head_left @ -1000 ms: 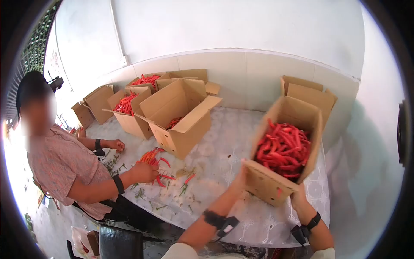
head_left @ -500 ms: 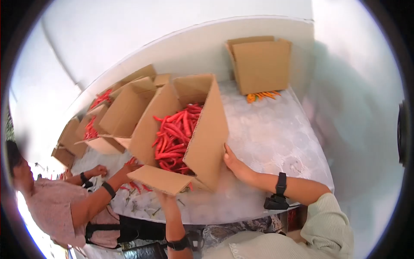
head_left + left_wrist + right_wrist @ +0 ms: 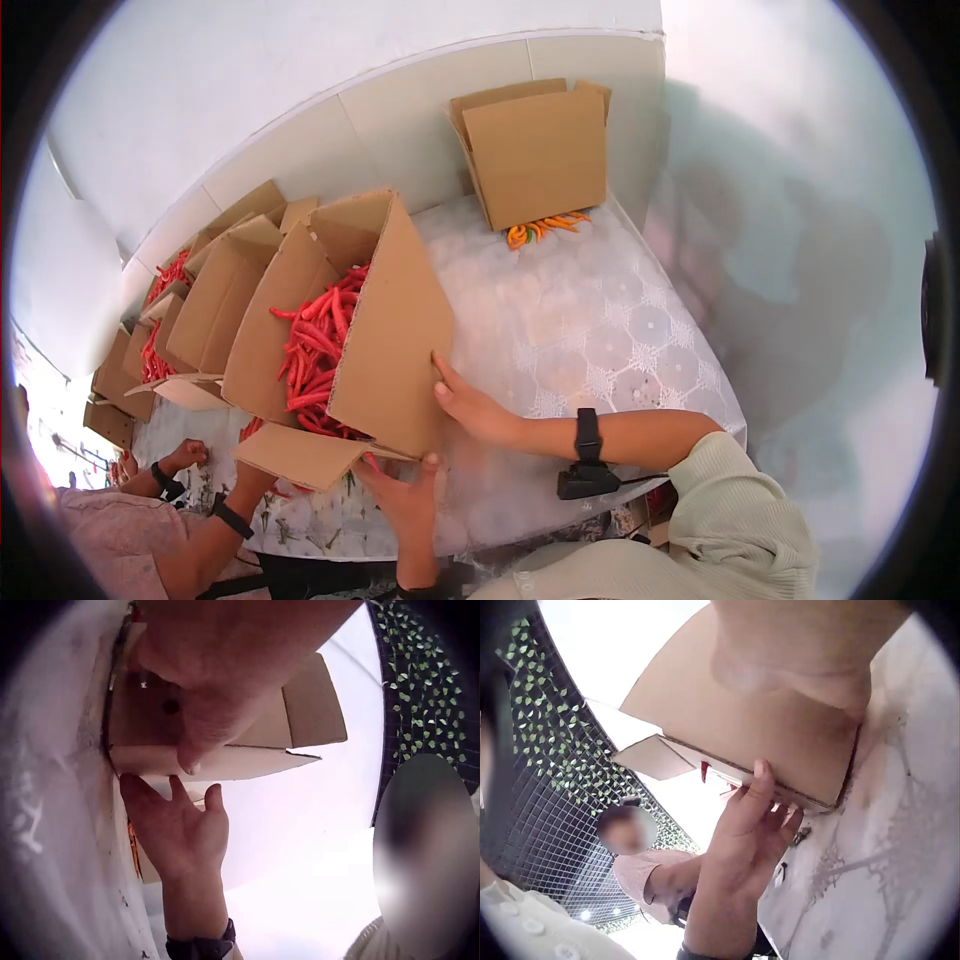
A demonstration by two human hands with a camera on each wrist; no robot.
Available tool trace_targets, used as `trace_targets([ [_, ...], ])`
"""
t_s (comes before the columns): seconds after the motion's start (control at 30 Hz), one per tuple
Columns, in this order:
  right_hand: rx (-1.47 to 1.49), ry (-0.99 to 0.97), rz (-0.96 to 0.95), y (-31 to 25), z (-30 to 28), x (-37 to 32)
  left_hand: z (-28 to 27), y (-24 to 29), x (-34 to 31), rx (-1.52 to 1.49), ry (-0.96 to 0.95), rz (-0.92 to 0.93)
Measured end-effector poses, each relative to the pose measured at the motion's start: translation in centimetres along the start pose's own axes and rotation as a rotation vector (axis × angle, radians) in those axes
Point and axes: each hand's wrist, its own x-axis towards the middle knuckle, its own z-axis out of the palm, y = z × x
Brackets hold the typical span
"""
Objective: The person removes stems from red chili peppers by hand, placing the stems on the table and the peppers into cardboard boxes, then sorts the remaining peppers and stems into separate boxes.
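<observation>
A tall open cardboard box [image 3: 405, 340], part filled with red chilies [image 3: 318, 350], stands tilted in the head view before me. My left hand [image 3: 405, 505] grips its near corner below a folded-out flap [image 3: 300, 455]. In the right wrist view, the left thumb lies along the box edge and the fingers bend at the front face. My right hand [image 3: 480, 408] presses the box's right side with fingers extended; in the left wrist view that hand [image 3: 180, 840] shows spread fingers by the box edge.
More cardboard boxes [image 3: 225, 295] with red chilies crowd the left, close beside the held box. Another person's hand [image 3: 185, 455] is over the table at lower left. At the back, a box [image 3: 540, 160] stands behind orange chilies [image 3: 545, 228]. A patterned white cloth [image 3: 590, 330] covers the table.
The box of chilies has moved left across the table, from the right end to beside the other boxes. My right hand has shifted from its near corner to its right side. The head view has turned right.
</observation>
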Motion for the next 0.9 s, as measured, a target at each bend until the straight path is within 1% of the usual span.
trace_targets([
  [0.07, 0.014, 0.006, -0.013, 0.4, 0.2, 1.5, 0.1, -0.2, 1.1, 0.091, 0.058, 0.047],
  [0.13, -0.019, 0.032, -0.043, 0.8, 0.2, 3.3, 0.0, -2.1, 3.0, 0.158, 0.068, 0.058],
  [0.2, -0.068, -0.011, 0.051, 0.5, -0.6, 5.4, 0.1, -3.2, 4.6, 0.191, 0.081, 0.08],
  [0.27, -0.213, -0.061, 0.126, -0.1, -2.6, 7.2, 0.4, -3.2, 6.1, 0.196, 0.096, 0.121],
  [0.33, -0.455, -0.112, 0.17, -1.2, -6.1, 9.3, -0.1, -1.8, 6.0, 0.341, 0.115, 0.058],
  [0.37, -0.683, 0.083, -0.051, -1.4, -8.5, 10.6, -0.4, -0.8, 5.8, 0.411, 0.126, 0.028],
  [0.4, -0.903, 0.282, -0.278, -2.1, -11.4, 11.9, -0.6, 0.1, 5.3, 0.342, 0.211, 0.054],
  [0.43, -1.079, 0.48, -0.418, -4.7, -14.6, 13.2, -0.7, 1.0, 4.3, 0.275, 0.292, 0.077],
  [0.47, -1.047, 0.591, -0.518, -8.0, -18.4, 14.2, -0.7, 1.3, 3.2, 0.21, 0.374, 0.096],
  [0.5, -1.115, 0.62, -0.319, -13.6, -20.0, 13.7, -0.5, 1.1, 2.1, 0.123, 0.325, 0.143],
  [0.53, -1.261, 0.773, -0.656, -14.5, -23.8, 14.5, -0.1, 0.8, 0.9, 0.035, 0.278, 0.188],
  [0.57, -1.426, 0.817, -0.669, -17.1, -26.3, 15.1, 0.3, 0.7, 0.1, -0.052, 0.236, 0.232],
  [0.63, -1.602, 0.791, -0.591, -21.0, -30.0, 15.6, 0.6, 3.9, 0.4, 0.135, -0.318, 0.333],
  [0.7, -1.733, 0.699, -0.291, -22.8, -31.7, 15.4, 2.8, 5.1, 0.3, 0.033, -0.496, 0.215],
  [0.73, -1.789, 0.654, -0.137, -23.3, -32.8, 15.4, 3.4, 5.1, 0.4, 0.051, -0.526, 0.235],
  [0.8, -1.812, 0.555, -0.102, -23.1, -34.3, 15.5, 4.1, 4.9, 0.9, 0.092, -0.591, 0.275],
  [0.87, -1.826, 0.474, -0.041, -22.5, -35.3, 16.2, 4.6, 4.9, 1.6, 0.08, -0.556, 0.278],
  [0.9, -1.827, 0.441, 0.005, -22.3, -34.7, 15.9, 4.7, 4.9, 1.9, 0.075, -0.542, 0.274],
])
